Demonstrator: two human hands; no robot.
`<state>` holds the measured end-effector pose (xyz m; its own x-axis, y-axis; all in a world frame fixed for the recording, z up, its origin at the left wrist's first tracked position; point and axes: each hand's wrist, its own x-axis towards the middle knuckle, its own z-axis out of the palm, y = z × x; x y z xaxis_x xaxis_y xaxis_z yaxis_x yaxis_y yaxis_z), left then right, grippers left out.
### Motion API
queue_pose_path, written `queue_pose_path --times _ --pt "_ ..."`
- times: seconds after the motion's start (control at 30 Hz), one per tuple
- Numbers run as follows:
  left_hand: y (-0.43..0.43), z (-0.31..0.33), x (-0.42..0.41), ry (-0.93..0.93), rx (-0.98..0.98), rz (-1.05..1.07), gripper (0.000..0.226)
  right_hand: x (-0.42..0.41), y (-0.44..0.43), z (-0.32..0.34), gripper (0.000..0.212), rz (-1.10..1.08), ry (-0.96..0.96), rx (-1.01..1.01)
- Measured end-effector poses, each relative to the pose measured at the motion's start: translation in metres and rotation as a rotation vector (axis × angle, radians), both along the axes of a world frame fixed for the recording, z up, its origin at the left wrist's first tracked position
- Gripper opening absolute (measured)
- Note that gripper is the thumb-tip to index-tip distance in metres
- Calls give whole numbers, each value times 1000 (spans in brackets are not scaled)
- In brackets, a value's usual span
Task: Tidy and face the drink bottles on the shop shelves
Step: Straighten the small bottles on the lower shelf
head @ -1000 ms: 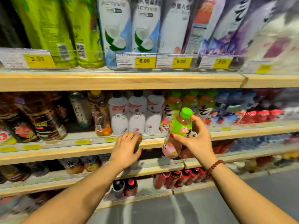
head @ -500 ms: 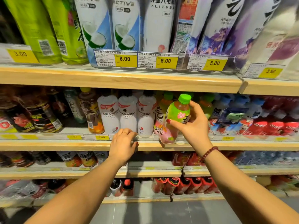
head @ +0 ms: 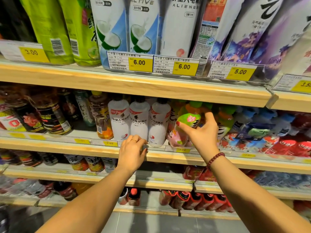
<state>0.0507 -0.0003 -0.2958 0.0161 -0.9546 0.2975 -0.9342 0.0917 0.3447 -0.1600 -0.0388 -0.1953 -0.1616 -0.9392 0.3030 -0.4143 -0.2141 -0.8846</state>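
Just below and in front of the three white bottles (head: 139,122), the left hand (head: 133,151) lies on the price rail (head: 168,148) of the middle shelf. Its fingers are bent down over the strip, and whether they pinch it or only rest there cannot be told. Immediately right of the white bottles, the right hand (head: 202,132) holds the green-capped bottle (head: 186,125). The thumb lies across the green-and-pink label in front and the fingers curl round the far side, a firm hold at mid-body. The bottle's long axis is tilted. Its cap leans up and away to the right of the white bottles, under the upper shelf board (head: 151,86). Its pink base points down and back toward them, close above the rail. The grip therefore sits right of and above the base. The coming move is probably to swing the cap upright and settle the base beside the rightmost white bottle, label forward. The right hand is placed for this, while the left is near but lower. Room looks tight: a white bottle sits close on one side, like green-capped bottles (head: 225,118) stand further right of the white bottles and behind, and the board is close overhead. A hard push back could knock the neighbours.
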Motion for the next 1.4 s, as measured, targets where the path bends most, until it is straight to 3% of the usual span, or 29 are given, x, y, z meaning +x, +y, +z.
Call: queue_pose_path --times 0.33,0.73,0.9,1.07,1.23,1.4 --pt "-4 -1 -6 34 -20 64 12 21 -8 -12 52 -68 53 102" --pt "-7 -4 -7 98 -60 102 12 25 -12 -10 50 -121 298 137" --pt "-7 -3 -7 173 -57 122 12 15 -14 2 61 -118 378 68" --pt "-7 -1 -6 276 -50 131 10 15 -10 0 44 -170 400 2" --pt "-8 -1 -6 303 -50 137 9 11 -14 3 51 -161 430 9" --pt "-8 0 -7 296 -30 155 10 8 -9 -5 46 -125 475 -30"
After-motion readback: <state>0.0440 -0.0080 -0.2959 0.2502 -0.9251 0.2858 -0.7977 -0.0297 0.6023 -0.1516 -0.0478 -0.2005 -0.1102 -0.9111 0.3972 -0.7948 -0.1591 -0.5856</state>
